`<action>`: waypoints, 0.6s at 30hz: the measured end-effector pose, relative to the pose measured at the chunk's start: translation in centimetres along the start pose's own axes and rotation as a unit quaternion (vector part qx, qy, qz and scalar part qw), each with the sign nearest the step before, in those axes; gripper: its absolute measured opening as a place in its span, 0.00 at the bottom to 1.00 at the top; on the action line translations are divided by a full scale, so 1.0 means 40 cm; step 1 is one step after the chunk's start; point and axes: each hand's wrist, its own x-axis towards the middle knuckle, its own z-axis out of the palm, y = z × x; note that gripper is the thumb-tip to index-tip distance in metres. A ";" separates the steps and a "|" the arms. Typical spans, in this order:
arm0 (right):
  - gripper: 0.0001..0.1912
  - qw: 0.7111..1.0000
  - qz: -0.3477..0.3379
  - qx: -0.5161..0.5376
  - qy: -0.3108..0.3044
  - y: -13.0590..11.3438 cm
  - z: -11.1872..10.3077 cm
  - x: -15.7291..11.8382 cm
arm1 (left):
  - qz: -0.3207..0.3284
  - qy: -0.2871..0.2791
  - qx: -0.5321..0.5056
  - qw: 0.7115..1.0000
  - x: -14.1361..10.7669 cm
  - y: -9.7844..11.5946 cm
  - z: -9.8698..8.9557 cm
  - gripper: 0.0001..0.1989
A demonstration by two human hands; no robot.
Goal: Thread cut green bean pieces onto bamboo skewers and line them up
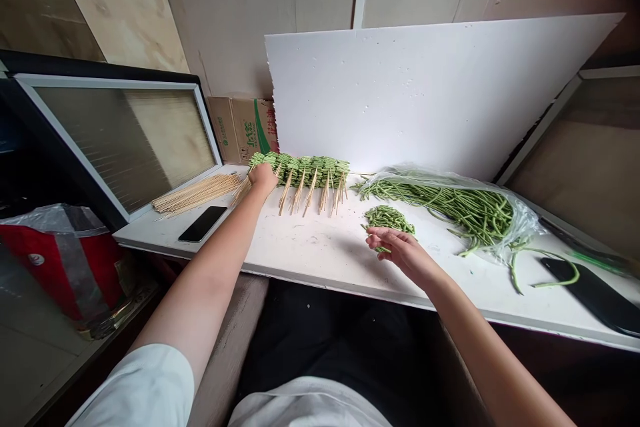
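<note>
A: What is closest to us?

B: The front edge of the white worktop (pixel 315 267). Just past it is the right hand (pixel 397 253). Its fingers are bent but loose. A bit of green shows under them, but I can't tell if the grip has it.

A: Why is that hand there?

B: The pile of cut beans (pixel 393 216) is just behind it. I think the pile sits there so it's easy to reach.

A: And on the left side?

B: A black phone (pixel 203 223), then a bunch of bare sticks (pixel 197 193) lying near the left arm. That makes them handy too, I guess.

A: What about the long beans (pixel 470 207)?

B: They lie on the right in a clear bag (pixel 520 217). Maybe the bag keeps them together.

A: Where is the left hand (pixel 263 177)?

B: Farther in, at the left end of the beans on sticks (pixel 315 167). Its fingers curl down, but I can't see if the grip pinches anything. The stick ends point at us, maybe so they're easy to take.

A: And at the back?

B: A cardboard box (pixel 247 123) and a big white board (pixel 400 93).
</note>
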 end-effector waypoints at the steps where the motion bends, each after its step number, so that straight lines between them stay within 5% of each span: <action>1: 0.25 1.000 0.001 -0.001 0.001 0.002 -0.001 0.001 | -0.002 0.014 0.015 1.000 -0.001 -0.006 -0.005 0.17; 6: 0.23 1.000 0.004 0.005 0.007 -0.003 -0.009 0.003 | -0.023 0.065 0.082 0.994 0.014 -0.108 -0.071 0.18; 12: 0.26 0.999 0.008 -0.005 0.032 -0.018 -0.026 0.005 | -0.082 0.059 0.131 0.986 0.003 -0.384 -0.190 0.16; 18: 0.27 0.998 0.025 -0.001 0.050 -0.006 -0.018 0.014 | -0.100 0.029 0.137 0.985 -0.066 -0.623 -0.215 0.17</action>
